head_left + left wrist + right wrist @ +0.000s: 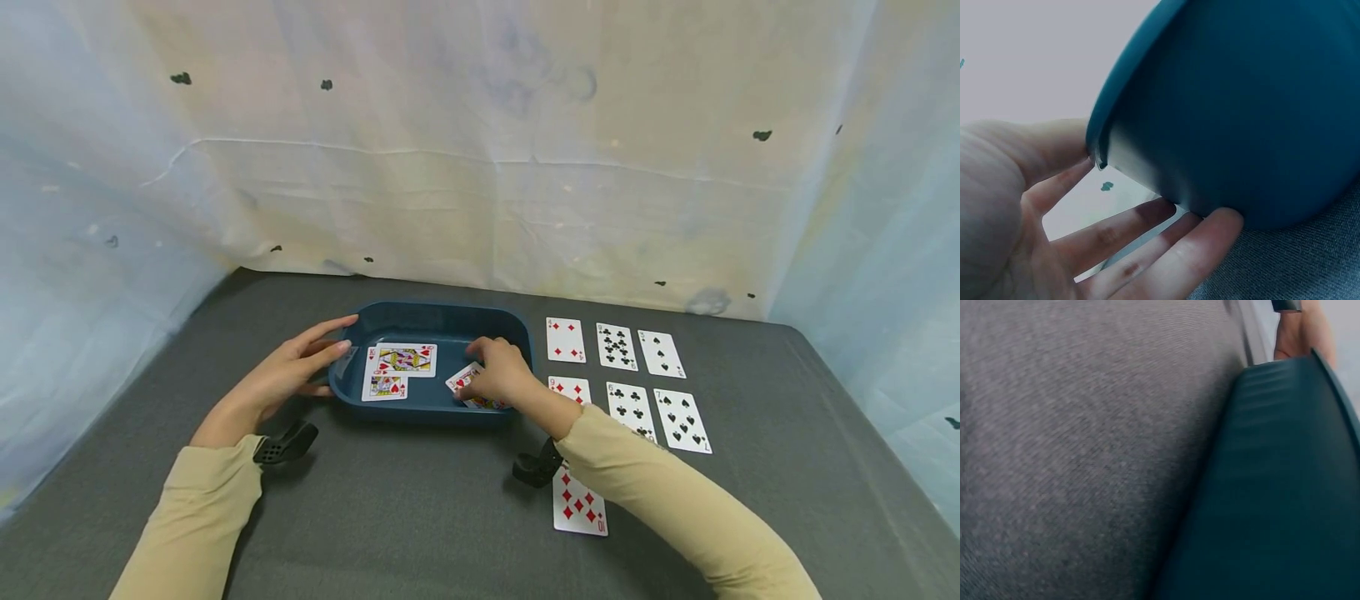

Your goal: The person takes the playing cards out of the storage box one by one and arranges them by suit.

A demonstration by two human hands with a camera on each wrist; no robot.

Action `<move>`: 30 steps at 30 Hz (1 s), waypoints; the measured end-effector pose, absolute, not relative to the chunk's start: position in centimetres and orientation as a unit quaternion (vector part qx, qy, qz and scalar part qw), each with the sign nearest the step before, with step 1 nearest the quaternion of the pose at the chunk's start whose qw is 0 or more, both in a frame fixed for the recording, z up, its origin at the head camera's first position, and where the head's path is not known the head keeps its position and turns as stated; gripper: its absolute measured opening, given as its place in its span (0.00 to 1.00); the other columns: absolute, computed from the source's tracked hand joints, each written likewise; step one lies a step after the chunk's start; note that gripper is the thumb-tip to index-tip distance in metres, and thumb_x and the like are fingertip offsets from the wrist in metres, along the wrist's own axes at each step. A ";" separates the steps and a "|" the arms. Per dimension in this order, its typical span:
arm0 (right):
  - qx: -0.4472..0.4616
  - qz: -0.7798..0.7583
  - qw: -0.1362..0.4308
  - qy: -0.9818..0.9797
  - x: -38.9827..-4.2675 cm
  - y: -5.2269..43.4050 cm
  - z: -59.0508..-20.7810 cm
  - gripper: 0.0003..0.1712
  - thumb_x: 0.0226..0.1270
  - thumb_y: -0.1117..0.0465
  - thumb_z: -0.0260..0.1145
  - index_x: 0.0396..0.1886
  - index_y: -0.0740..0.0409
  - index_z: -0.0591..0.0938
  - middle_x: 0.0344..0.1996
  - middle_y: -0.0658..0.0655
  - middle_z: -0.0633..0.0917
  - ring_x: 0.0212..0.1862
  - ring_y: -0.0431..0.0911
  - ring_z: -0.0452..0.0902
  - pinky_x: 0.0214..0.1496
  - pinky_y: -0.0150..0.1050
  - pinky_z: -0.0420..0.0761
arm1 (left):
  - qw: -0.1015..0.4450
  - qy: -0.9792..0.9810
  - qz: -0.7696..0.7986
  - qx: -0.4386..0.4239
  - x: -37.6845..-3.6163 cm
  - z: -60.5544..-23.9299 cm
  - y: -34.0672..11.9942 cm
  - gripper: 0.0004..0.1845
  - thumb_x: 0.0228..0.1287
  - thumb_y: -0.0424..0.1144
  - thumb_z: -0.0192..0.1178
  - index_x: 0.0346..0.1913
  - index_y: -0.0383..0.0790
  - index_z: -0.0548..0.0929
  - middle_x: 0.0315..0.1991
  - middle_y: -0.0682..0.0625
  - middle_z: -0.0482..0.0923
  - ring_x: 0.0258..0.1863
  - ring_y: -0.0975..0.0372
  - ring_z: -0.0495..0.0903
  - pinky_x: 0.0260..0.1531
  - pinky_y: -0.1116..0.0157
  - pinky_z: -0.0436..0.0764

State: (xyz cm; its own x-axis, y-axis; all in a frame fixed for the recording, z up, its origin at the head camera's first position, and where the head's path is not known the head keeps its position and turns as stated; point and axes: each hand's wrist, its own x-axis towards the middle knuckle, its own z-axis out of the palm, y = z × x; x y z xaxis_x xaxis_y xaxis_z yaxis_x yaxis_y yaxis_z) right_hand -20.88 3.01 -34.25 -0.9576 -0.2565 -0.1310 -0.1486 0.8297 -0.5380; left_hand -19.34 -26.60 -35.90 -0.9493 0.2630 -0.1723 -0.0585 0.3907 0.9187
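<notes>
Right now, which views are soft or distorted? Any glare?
Head view: sharp, wide-angle bowing at the edges, even light, no glare, cards legible. Left wrist view: blue tub close and soft, backdrop washed out behind the left hand. Right wrist view: blurred throughout, tub wall and grey cloth only.

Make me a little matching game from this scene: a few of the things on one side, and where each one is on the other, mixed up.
Things:
1. left hand
2. right hand
3. ten of diamonds
4. two face cards

Places:
a. on the grey cloth, by the right forearm, nearest the person
b. lying flat in the left part of the blue tub
c. against the outside of the tub's left wall, fingers straight
d. inside the tub's right part, on a card

Pairs: 1-c, 2-d, 3-a, 4-b
</notes>
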 end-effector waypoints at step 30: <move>-0.150 -0.400 0.060 0.902 -20.3 3.8 -33.6 0.24 0.58 0.65 0.71 0.56 0.54 0.79 0.47 0.58 0.81 0.41 0.49 0.79 0.39 0.39 0.80 | 0.146 0.822 0.546 0.069 -19.4 -35.9 -26.7 0.35 0.71 0.56 0.50 0.76 0.55 0.51 0.73 0.34 0.50 0.67 0.40 0.60 0.46 0.52 0.81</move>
State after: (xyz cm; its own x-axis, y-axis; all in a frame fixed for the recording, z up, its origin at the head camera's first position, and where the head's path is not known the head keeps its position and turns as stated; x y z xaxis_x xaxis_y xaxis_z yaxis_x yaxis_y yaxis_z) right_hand -20.31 3.77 -33.62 -0.9479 -0.3184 0.0107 -0.2215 0.6346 -0.7404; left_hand -19.38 -26.69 -35.95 -0.9479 0.2722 -0.1655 -0.0467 0.3952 0.9174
